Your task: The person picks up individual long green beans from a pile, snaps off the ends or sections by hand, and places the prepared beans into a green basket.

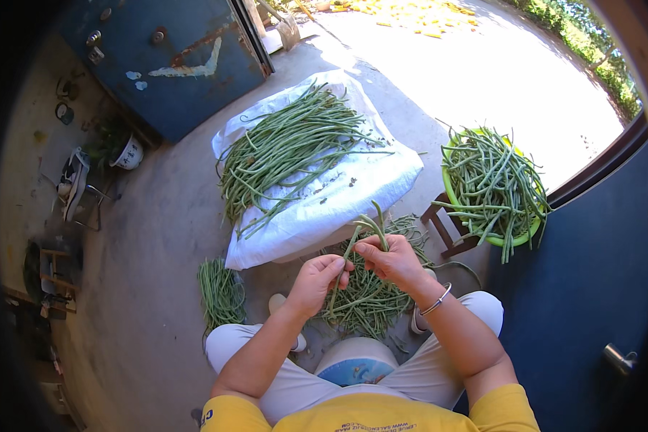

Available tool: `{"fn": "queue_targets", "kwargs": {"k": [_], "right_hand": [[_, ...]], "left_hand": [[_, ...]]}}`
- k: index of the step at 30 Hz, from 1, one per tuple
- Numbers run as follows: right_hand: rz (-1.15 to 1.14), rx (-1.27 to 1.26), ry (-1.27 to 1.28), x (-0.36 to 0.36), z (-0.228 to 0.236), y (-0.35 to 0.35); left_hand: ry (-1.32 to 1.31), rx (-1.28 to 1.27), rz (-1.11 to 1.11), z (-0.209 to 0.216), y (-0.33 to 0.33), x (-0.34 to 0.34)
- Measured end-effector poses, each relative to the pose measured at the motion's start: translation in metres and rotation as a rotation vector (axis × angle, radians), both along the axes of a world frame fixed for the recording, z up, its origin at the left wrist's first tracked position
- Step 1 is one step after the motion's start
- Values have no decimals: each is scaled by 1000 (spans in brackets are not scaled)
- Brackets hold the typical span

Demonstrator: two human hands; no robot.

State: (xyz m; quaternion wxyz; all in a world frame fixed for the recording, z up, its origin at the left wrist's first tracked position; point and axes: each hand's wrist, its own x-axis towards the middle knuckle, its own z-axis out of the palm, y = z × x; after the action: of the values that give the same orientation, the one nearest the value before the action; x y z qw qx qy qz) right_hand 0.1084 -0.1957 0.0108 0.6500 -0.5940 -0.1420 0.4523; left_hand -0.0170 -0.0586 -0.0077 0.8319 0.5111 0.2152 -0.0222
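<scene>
My left hand [315, 286] pinches a green long bean [350, 246] between thumb and fingers. Close beside it, my right hand [397, 262] is closed around a few long beans [371, 222], whose ends stick out above the fingers. Beneath both hands, a heap of long beans [367, 309] lies on the floor between my feet. Just beyond, a large bundle of long beans [288, 147] rests on a white woven sheet [385, 173] spread over a raised support. To the right, a lime-green basin [447, 176] is piled with beans [493, 183].
The basin sits on a brown wooden stool [450, 234]. Another bunch of long beans [222, 294] lies on the floor at left. Blue metal doors [173, 79] stand far left and near right. Yellow cobs [428, 11] lie outside; a potted plant [128, 153] stands left.
</scene>
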Motion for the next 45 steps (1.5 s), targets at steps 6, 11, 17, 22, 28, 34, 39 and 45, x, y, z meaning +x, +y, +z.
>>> {"fn": "queue_targets", "kwargs": {"k": [6,11,17,22,28,34,39,45], "right_hand": [[-148,139,137,15,-8,0],[-136,157,193,19,-9,-3],[-49,205,192,13,-9,-3],[-20,93,62,5,-6,1],[-143,143,115,25,-5,-6],[-287,181,70,31,-5,-7],[-385,175,115,32,-10,-6],[-486,172,109,34,-9,-6]], "left_hand": [[20,-59,-101,8,-6,-1],[77,-91,-89,14,-3,-7],[54,-48,-99,14,-3,-9],[68,-83,-75,12,-1,-10],[81,-277,-106,22,3,-11],[144,-95,-261,14,9,-15],[54,-311,-224,14,12,-16],[23,-293,-211,14,12,-16]]}}
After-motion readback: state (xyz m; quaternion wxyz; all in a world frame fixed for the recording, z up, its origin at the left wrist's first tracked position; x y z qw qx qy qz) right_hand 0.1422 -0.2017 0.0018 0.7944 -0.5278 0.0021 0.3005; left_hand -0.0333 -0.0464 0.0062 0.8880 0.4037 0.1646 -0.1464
